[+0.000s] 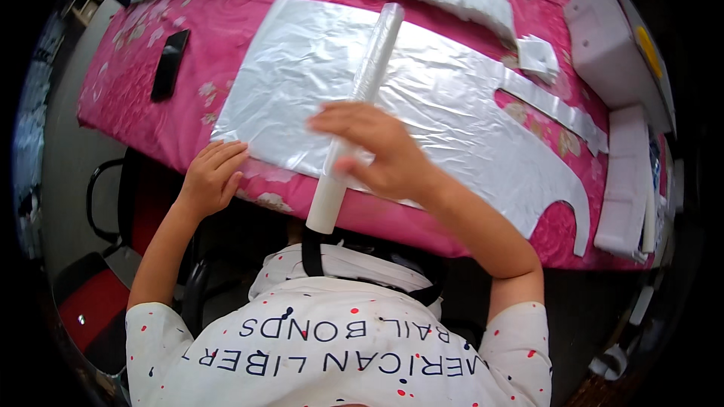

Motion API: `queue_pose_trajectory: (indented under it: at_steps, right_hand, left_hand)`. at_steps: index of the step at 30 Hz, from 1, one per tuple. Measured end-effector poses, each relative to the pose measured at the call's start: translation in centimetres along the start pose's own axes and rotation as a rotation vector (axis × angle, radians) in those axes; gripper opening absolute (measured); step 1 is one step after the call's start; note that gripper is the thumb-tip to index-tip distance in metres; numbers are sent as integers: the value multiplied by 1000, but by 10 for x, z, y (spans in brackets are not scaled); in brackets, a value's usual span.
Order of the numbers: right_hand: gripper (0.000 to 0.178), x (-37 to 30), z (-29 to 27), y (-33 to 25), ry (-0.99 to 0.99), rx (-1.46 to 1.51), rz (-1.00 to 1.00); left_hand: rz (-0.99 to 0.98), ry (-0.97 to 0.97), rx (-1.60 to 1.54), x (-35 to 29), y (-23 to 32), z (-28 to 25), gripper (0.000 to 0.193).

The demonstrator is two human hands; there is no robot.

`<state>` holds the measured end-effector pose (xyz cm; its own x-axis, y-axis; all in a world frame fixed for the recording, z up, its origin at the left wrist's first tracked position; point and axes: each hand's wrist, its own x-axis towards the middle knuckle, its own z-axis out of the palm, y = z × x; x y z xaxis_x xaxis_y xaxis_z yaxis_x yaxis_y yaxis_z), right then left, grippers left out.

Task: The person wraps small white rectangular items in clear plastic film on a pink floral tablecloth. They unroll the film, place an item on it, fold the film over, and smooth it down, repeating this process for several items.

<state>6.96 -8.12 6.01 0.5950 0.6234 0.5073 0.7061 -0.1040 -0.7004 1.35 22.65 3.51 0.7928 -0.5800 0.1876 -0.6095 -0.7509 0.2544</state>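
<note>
One silvery plastic sheet point(445, 90) lay spread on one pink floral cloth point(202, 79); one white roll point(381, 49) lay across it, near end past its edge; one left hand point(210, 179) — fingers together, thumb apart — rested at the near left corner; one right hand point(383, 149), blurred, was at the roll — fingers wide, grip indeterminable; one black phone point(170, 66) lay left.
</note>
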Motion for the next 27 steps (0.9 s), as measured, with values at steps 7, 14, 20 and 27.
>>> queue_pose_trajectory:
  at_steps: [7, 14, 20, 27]
  right_hand:
    - [47, 6, 7, 58, -194, -520, -14]
    - [50, 75, 67, 84, -274, -522, -90]
    - [53, 125, 136, 81, -99, -590, 214]
    - [79, 124, 163, 76, 548, -203, 452]
  left_hand:
    - [-98, 87, -12, -31, 12, -9, 32]
    - [-289, 183, -371, -26, 36, 2, 44]
    - [-577, 158, -159, -17, 42, 17, 70]
    - [-634, 172, -243, -17, 27, 16, 75]
